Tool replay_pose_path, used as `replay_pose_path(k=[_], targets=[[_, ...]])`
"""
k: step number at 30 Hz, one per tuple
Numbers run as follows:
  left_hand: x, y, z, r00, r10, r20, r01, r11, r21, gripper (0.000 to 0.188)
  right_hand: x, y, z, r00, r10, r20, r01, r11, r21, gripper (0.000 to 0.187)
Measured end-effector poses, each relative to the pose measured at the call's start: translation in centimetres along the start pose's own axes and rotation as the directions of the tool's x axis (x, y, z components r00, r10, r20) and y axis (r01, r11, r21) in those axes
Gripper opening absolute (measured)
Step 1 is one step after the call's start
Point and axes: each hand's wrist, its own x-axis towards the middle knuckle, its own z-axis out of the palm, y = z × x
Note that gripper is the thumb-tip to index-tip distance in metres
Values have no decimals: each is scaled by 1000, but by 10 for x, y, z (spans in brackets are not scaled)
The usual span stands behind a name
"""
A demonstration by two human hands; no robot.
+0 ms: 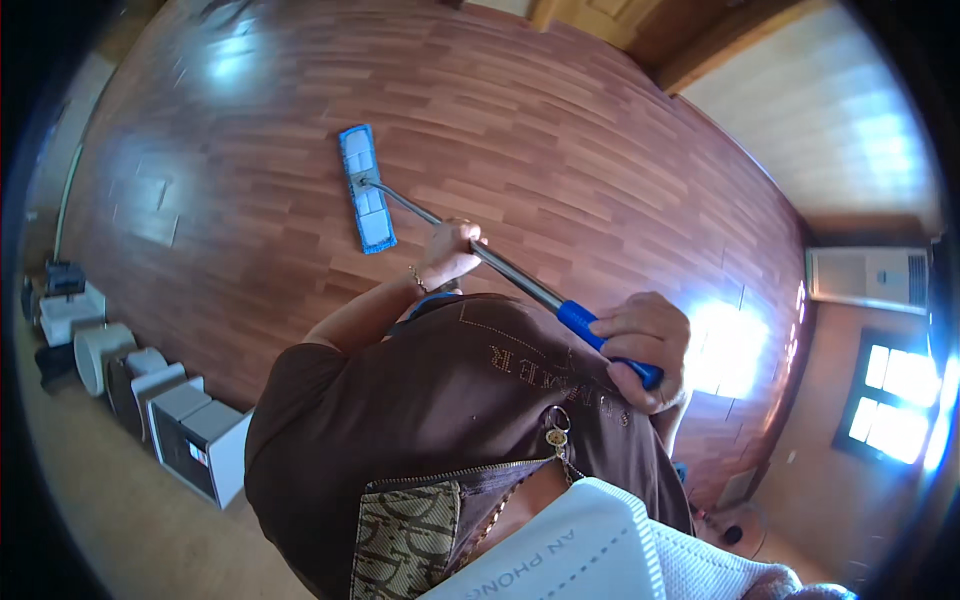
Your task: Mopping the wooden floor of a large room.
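Observation:
A flat mop [516,274] with a metal pole runs slantwise in front of my body. Its blue-edged, pale head [366,195] lies on the wood-patterned floor ahead and to the left. My left hand [449,254] is wrapped round the metal pole partway down. Higher up, my right hand [646,350] is closed round the blue grip [580,322], with the end of the grip sticking out below the fingers.
Along the left wall stand several white boxy appliances [197,435] and a round white tub [100,355]. A white air conditioner [868,278] and a bright window [888,398] are at the right. Wooden furniture [600,18] stands at the far side. Light glares off the floor [500,130].

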Motion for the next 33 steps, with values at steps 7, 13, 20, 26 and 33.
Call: replay_pose_path(k=[7, 13, 20, 26, 33], targets=[[-42, 22, -75, 909, 267, 321, -200, 953, -226, 28, 15, -173, 97, 937, 223, -269, -290, 925, -244, 20], [-75, -14, -134, 723, 453, 522, -263, 879, -399, 26, 118, -263, 182, 865, 374, -335, -484, 801, -353, 22], [-32, -55, -199, 497, 629, 598, -291, 770, -568, 15, 258, -273, 227, 855, 344, -388, -506, 716, -481, 23], [32, -93, -211, 196, 736, 648, -364, 668, -648, 12, 327, -216, 257, 830, 171, -531, -503, 643, -578, 23], [22, -81, -172, 167, 753, 637, -388, 644, -660, 12, 273, -187, 234, 918, 109, -382, -339, 717, -609, 39]])
